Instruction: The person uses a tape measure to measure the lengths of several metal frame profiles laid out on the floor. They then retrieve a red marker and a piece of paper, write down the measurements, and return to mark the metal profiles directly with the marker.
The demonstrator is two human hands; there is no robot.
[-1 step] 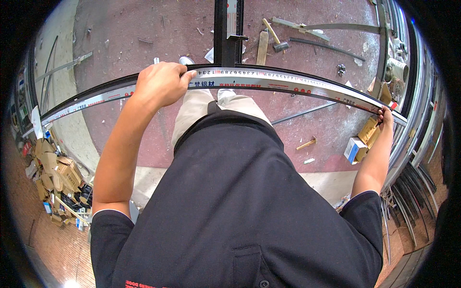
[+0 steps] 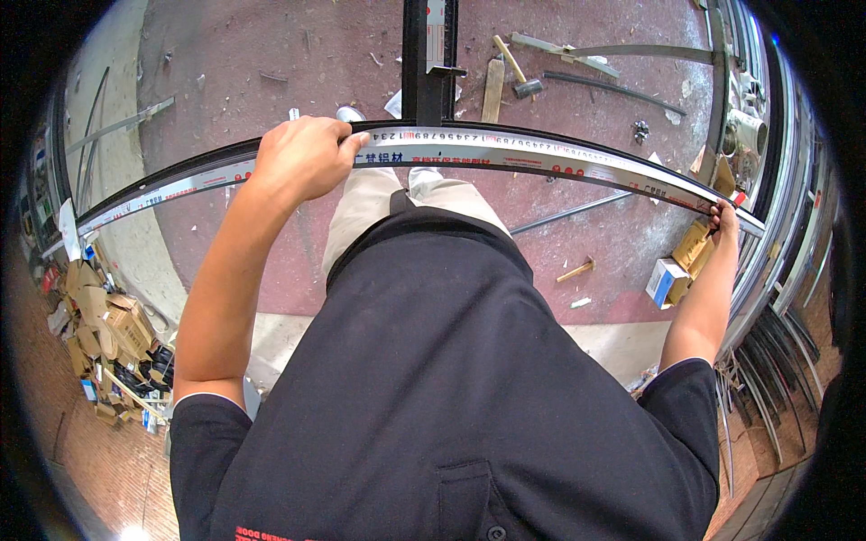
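A black metal frame bar with printed protective film spans the view before my waist. A second black upright bar meets it at the middle. Along the top of the crossbar a white measuring tape lies stretched out. My left hand is closed over the bar left of the middle, its thumb pressed at the tape. At the bar's far right end, my right hand has its fingers closed at the tape's other stretch; what exactly they pinch is small. A red and black piece shows beside those fingers.
On the reddish floor lie a mallet, a small hammer, a wooden strip and metal strips. Opened cardboard boxes pile up at left. Small boxes and stacked long profiles stand at right.
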